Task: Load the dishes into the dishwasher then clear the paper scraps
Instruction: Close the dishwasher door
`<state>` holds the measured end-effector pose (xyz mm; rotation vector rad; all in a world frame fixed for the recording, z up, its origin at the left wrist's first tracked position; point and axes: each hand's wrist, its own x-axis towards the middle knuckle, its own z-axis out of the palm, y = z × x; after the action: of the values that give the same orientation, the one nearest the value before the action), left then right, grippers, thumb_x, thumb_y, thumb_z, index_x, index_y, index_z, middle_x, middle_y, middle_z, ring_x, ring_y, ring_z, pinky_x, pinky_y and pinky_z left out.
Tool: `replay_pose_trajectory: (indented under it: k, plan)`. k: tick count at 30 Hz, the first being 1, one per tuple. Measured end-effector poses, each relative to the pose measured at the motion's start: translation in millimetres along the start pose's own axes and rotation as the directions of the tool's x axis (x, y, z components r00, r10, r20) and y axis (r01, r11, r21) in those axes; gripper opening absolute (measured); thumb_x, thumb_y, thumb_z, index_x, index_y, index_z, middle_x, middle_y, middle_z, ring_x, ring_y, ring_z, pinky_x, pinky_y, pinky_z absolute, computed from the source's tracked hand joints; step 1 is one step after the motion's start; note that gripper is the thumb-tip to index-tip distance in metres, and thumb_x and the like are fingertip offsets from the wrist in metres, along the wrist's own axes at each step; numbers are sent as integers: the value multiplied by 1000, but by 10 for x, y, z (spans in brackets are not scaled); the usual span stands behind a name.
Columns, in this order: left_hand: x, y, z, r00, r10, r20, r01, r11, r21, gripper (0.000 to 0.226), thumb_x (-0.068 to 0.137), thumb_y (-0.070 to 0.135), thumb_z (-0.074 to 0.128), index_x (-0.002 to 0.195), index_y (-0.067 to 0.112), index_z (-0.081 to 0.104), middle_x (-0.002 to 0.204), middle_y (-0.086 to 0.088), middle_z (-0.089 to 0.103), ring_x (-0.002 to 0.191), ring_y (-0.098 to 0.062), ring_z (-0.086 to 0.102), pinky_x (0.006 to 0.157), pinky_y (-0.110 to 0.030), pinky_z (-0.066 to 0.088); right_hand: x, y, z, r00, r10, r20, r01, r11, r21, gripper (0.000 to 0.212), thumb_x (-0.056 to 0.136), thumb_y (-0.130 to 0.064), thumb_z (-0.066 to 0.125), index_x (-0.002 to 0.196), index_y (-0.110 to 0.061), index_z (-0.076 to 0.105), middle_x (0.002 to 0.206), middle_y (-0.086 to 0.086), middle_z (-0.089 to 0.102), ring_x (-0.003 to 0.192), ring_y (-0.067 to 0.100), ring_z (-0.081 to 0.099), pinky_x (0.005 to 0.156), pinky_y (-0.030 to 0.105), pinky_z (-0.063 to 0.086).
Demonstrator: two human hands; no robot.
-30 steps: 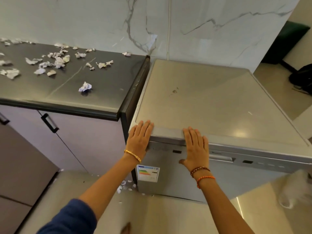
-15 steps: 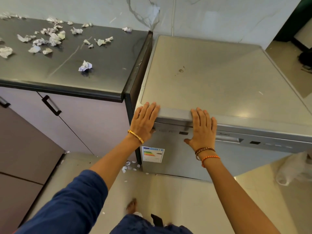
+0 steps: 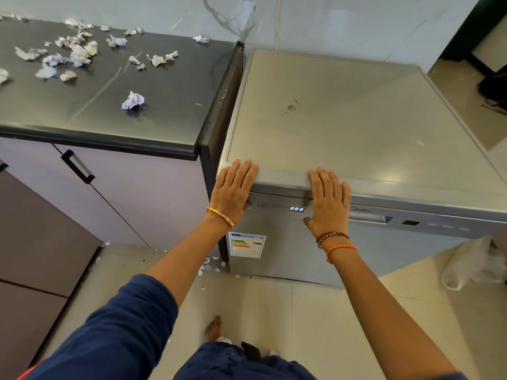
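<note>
A silver dishwasher stands right of a dark countertop, its door closed and its display lit with 8:88. My left hand lies flat with straight fingers over the front left corner of its top edge. My right hand presses flat against the upper door and front lip, just right of the display. Several crumpled paper scraps lie scattered on the countertop, most at the far left. More small scraps lie on the floor by the dishwasher's left foot. No dishes are in sight.
Cabinet doors with black handles run under the countertop. A white plastic bag lies on the tiled floor at the right. My bare foot stands on the floor before the dishwasher. A marble wall backs both surfaces.
The dishwasher's display has lit up. Both hands stay flat on the front top edge, and the view has tilted down and back a little.
</note>
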<state>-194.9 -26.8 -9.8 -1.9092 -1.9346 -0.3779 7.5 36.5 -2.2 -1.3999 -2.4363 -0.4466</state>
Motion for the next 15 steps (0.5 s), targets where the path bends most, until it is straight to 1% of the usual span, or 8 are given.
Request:
replay_pose_trajectory:
  k: [3,6,15]
  plan:
    - [-4,2,-27,1000,11,28,-11,1000,1,118,22,41,92,123,7,41,117,-16,64,105,-36,62,87,-44,50,-10,2,24,999,10,-32,-10,1000,-2,124,16,-13,91,129,-12,38,124,11,59,114,32,58,94,49,44]
    - [0,14,-53,998,-5,63,5,1000,-3,128,12,47,90,123,7,41,117,-15,64,105,-36,62,87,-45,50,-13,1,52,998,16,-60,-16,1000,-2,122,18,-6,88,129,-13,38,124,11,59,114,31,58,94,49,44]
    - [7,57,-74,997,-41,64,42,999,-17,123,15,48,90,121,8,42,115,-15,64,103,-36,63,86,-46,50,-6,3,120,994,26,-103,-25,1000,8,119,21,-5,88,129,-13,39,125,10,59,115,31,57,95,48,43]
